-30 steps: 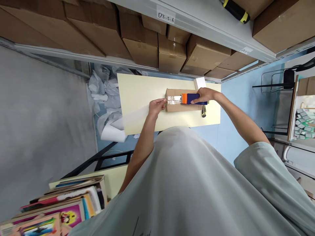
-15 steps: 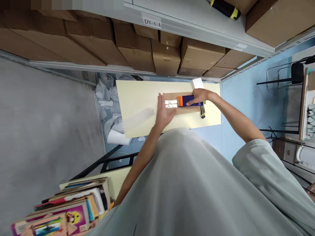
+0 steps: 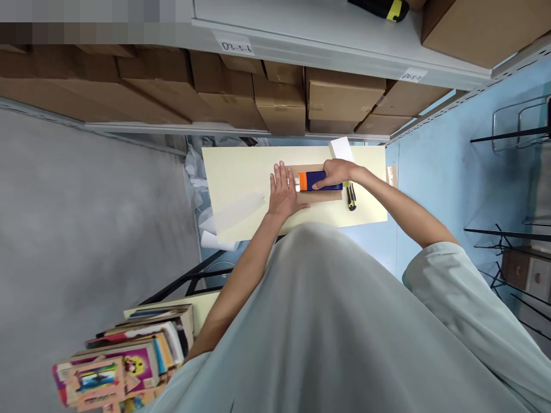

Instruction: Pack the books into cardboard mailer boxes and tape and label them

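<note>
A navy blue and orange item (image 3: 305,181) with a shiny, silvery left end lies on a flat piece of brown cardboard (image 3: 321,197). Its exact kind is unclear. My right hand (image 3: 338,173) grips the navy part, thumb along its near side. My left hand (image 3: 282,192) is laid flat with fingers stretched out, covering most of the shiny end and the left of the cardboard. Close to my right hand lies a black and yellow utility knife (image 3: 352,198). A small white box (image 3: 341,149) stands just behind that hand.
Under everything is a pale yellow tabletop (image 3: 235,172), with translucent sheeting (image 3: 241,213) at its left. Shelves of cardboard boxes (image 3: 279,106) run along the back; another black and yellow tool (image 3: 390,8) lies on the upper shelf. Books (image 3: 142,355) are stacked lower left.
My left hand has come down flat over the item's shiny end, which showed more fully before. The view has shifted slightly; my right hand keeps its grip on the navy part.
</note>
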Available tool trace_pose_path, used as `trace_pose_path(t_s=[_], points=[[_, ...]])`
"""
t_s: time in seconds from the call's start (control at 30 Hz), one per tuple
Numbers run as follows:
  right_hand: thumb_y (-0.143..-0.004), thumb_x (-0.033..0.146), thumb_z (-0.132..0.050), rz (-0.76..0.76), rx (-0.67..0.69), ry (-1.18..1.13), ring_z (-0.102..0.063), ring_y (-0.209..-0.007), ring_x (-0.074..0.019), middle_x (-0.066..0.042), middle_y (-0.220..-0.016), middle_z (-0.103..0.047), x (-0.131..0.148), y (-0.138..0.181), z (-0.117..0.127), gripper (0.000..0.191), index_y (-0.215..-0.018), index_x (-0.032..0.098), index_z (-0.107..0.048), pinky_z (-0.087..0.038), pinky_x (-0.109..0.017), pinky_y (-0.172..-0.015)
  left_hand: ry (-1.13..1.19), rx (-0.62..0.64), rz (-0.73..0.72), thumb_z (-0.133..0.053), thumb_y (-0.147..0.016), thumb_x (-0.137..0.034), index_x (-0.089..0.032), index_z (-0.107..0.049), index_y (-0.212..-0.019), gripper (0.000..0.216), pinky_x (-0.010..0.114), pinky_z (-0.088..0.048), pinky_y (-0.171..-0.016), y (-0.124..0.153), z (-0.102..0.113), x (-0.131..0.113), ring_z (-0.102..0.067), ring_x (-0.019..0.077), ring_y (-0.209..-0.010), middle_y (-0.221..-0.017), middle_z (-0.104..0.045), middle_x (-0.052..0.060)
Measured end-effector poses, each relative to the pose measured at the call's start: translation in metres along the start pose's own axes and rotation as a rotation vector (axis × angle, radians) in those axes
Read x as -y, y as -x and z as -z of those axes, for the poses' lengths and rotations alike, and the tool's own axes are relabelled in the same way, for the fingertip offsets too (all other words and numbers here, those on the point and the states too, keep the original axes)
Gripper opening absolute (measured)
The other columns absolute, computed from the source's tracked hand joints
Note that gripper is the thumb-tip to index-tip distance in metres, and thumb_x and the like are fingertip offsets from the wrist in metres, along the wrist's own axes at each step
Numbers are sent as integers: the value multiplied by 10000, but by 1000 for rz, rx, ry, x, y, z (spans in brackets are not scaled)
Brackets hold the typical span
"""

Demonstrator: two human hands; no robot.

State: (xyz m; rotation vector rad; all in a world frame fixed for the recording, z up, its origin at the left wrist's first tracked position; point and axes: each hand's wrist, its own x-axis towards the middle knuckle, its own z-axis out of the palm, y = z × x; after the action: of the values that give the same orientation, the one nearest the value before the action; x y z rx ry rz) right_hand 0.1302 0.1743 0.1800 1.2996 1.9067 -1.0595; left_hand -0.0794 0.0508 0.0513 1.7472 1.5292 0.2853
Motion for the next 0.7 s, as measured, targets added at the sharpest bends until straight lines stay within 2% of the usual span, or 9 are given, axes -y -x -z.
trace_pose_path(t_s=[0.23,0.5,0.7], points=[[-850,813,-893,18,-3,9,-763,-919,-293,-130,-951,-814,0,2,1,735,-1151,144,-843,-524,-342,-758,-62,-11,-1,-957,-628,-899,20,-90,-1855,1761,694,74,-1445,0,-2,2,161,520,-1799,-1912,53,365],[-886,764,-896,2,3,27,-805,-975,-299,-159,-1095,-854,3,4,3,715,-1196,122,-856,-543,-331,-797,-181,2,-14,-906,-688,-922,49,-56,-1844,1733,687,37,-1449,-1,-7,8,167,502,-1801,-1903,70,386],[-915,714,-897,-23,3,28,-809,-999,-294,-158,-1094,-855,8,8,4,692,-1251,111,-849,-554,-325,-817,-209,4,-25,-897,-702,-918,57,-31,-1841,1732,695,40,-1447,-1,-8,11,163,513,-1798,-1901,81,386]])
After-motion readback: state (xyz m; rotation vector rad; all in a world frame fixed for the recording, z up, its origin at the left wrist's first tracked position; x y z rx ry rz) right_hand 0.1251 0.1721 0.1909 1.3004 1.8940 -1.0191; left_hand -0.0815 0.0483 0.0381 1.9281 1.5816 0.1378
